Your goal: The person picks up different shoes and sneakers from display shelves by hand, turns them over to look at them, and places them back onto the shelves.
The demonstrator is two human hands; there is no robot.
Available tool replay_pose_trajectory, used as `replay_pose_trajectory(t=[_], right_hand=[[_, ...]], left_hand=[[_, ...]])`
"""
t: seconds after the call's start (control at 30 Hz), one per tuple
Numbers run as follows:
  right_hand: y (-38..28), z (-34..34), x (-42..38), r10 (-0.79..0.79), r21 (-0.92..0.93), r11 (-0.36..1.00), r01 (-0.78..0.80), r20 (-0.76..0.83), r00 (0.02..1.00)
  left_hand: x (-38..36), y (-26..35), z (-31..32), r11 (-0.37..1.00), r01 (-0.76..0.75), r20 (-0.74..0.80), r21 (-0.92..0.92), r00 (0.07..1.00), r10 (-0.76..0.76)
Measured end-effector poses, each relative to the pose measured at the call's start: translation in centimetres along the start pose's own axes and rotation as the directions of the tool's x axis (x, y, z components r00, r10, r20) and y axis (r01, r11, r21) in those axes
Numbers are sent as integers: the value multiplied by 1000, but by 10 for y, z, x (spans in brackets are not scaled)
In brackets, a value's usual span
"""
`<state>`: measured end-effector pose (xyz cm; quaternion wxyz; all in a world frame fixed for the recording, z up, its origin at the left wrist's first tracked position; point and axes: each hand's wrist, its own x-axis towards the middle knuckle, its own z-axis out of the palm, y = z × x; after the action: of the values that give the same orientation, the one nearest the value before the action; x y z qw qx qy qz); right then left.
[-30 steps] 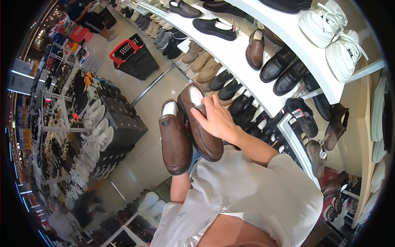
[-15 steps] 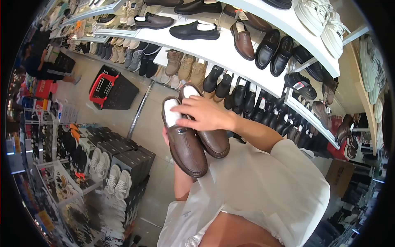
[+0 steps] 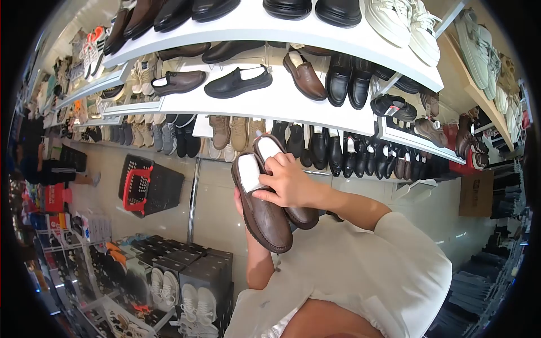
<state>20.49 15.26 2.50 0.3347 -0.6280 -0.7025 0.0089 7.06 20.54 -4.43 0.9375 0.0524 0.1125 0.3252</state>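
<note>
A pair of dark brown leather loafers (image 3: 265, 217) is held side by side in front of my chest, toes pointing down toward me. White paper stuffing (image 3: 248, 170) shows in their openings. My left hand (image 3: 239, 201) supports the pair from below and from the left, mostly hidden behind the shoes. Over the top, my right hand (image 3: 290, 183) has its fingers curled at the inner edges of the openings, with the thumb across the nearer shoe. Just beyond the loafers, a row of black dress shoes (image 3: 319, 147) stands low down.
White shelves (image 3: 338, 115) with black and brown shoes run across the front. A black shopping basket with a red handle (image 3: 149, 186) stands on the floor at left. Stacked dark shoe boxes (image 3: 205, 265) and white sneakers (image 3: 198, 304) are at lower left. A person (image 3: 51, 163) stands far left.
The view has tilted, so the shelves sit more level. My right hand's fingers went from stretched over the loafers to curled at their openings. The left hand still holds them.
</note>
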Motion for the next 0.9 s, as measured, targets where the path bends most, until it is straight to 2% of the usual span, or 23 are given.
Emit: replay_pose_trajectory(t=[0.07, 0.13, 0.27, 0.33, 0.37, 0.43, 0.47, 0.53, 0.6, 0.63, 0.67, 0.73, 0.77, 0.83, 0.9], right_hand=[[11, 0, -2, 34, -13, 999, -36, -90, 995], [24, -10, -4, 46, -38, 998, -51, -139, 989], [61, -24, -4, -18, 19, 1000, 21, -171, 985], [78, -29, -3, 122, 233, 971, -58, -271, 955], [88, -36, -3, 59, 195, 981, 2, -309, 949], [99, -50, -1, 143, 214, 974, -76, -316, 938], [102, -55, -4, 187, 209, 970, -123, -323, 928], [109, -69, -12, 239, 177, 965, -192, -303, 923], [116, -76, -16, 276, 164, 957, -239, -269, 923], [121, -80, -19, 303, 130, 952, -276, -318, 898], [125, -83, -22, 325, 101, 946, -309, -363, 873], [142, -90, -29, 433, 102, 898, -429, -387, 814], [150, -92, -33, 460, 102, 882, -460, -401, 792], [155, -106, -40, 490, 76, 853, -516, -454, 744], [151, -116, -48, 548, 123, 813, -569, -488, 679]], left_hand=[[10, -5, 1, 992, 125, -7, -23, 992, -125], [21, -12, 9, 987, 162, -37, 16, 986, -161], [70, -20, -5, 963, 268, 85, -36, 961, -264], [85, -20, 0, 938, 342, 148, -49, 932, -332], [96, -24, 6, 939, 343, 73, 5, 937, -342], [114, -42, 32, 923, 360, -16, 132, 932, -362], [118, -51, 43, 915, 390, -55, 104, 921, -387], [141, -59, 35, 877, 445, -4, 181, 892, -452], [156, -72, 36, 848, 498, 11, 181, 861, -508], [160, -76, 41, 829, 532, 23, 171, 840, -543], [161, -79, 44, 790, 607, -52, 90, 795, -605], [171, -91, 56, 728, 673, -29, 133, 736, -676], [171, -98, 65, 674, 734, -23, 88, 678, -735], [177, -111, 77, 648, 752, 13, 123, 652, -758], [185, -116, 73, 622, 757, -30, 198, 639, -768]])
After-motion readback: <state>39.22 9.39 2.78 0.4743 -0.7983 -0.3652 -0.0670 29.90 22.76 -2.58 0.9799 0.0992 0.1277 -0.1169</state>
